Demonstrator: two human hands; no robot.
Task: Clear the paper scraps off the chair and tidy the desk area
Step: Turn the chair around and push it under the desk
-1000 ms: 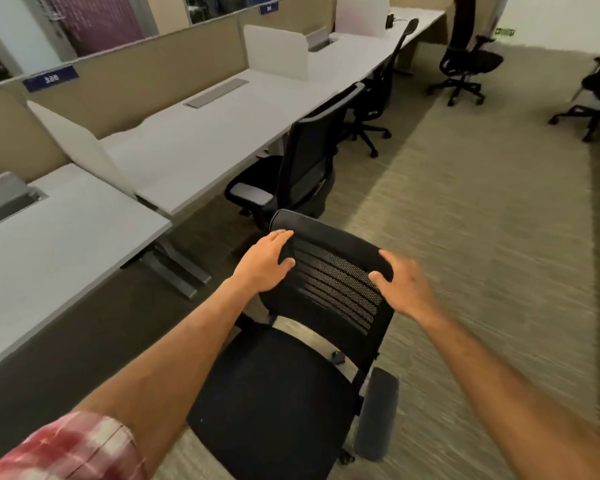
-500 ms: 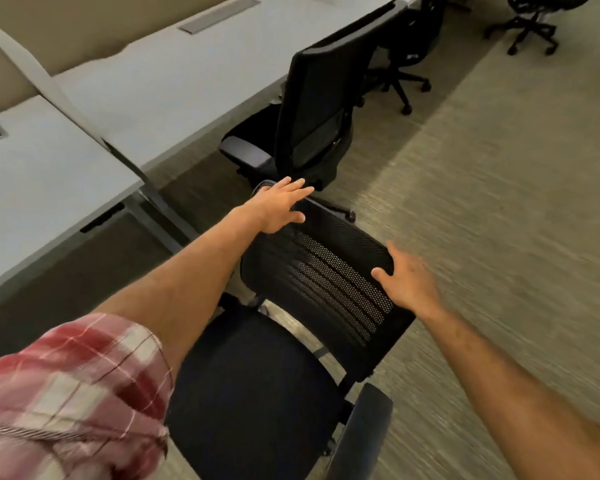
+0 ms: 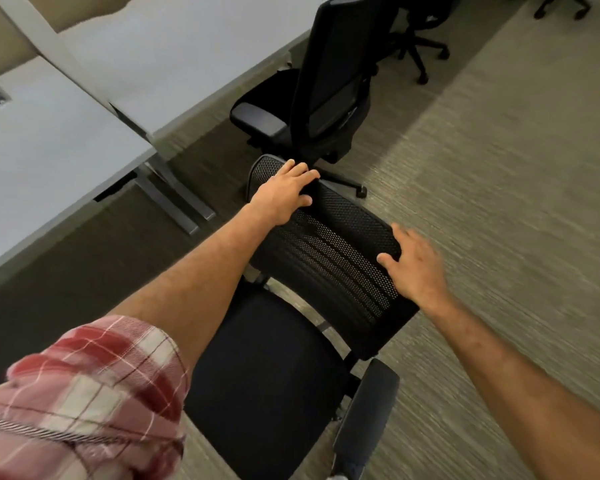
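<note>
A black office chair stands right in front of me, its mesh backrest (image 3: 326,251) turned away and its dark seat (image 3: 264,375) below my arms. My left hand (image 3: 284,192) lies over the backrest's top left corner, fingers curled on the rim. On the backrest's right edge, my right hand (image 3: 416,268) has its thumb on the mesh and its fingers behind. I see no paper scraps on the seat. A red plaid sleeve covers my left upper arm.
A grey desk (image 3: 49,150) runs along the left, with a thin white divider (image 3: 49,46) and metal legs (image 3: 174,202). A second black chair (image 3: 326,81) stands close behind the backrest, at the following desk. Striped grey carpet (image 3: 499,168) spreads to the right.
My view has tilted down and closer to the chair. The backrest has swung round a little to the left, and my left hand has settled back onto its top corner.
</note>
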